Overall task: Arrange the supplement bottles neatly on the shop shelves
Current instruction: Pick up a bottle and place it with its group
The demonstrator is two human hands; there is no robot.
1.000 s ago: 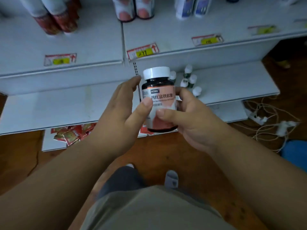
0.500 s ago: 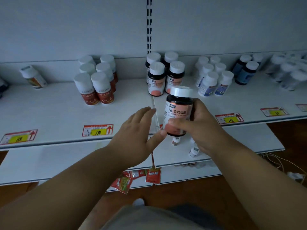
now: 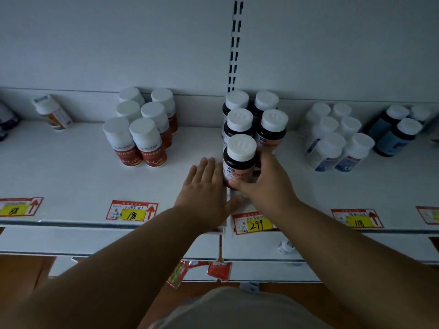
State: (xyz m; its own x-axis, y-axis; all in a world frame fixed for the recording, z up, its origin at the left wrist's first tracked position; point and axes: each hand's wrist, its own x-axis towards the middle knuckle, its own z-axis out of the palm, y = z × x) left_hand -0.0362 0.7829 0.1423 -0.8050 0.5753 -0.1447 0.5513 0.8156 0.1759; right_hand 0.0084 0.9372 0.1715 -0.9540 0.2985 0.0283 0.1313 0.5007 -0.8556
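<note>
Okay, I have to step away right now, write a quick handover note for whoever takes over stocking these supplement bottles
Right hand: grips the dark bottle low on its body, standing it at the front of the left column of its group, above the 299 price tag.
Left hand: flat on the shelf, fingers straight, beside that bottle.
Done: four matching dark bottles stand two by two behind it; red-label bottles and white bottles are grouped upright.
Left: release this bottle, fill the gap to its right, and straighten the tilted bottle at far left.
</note>
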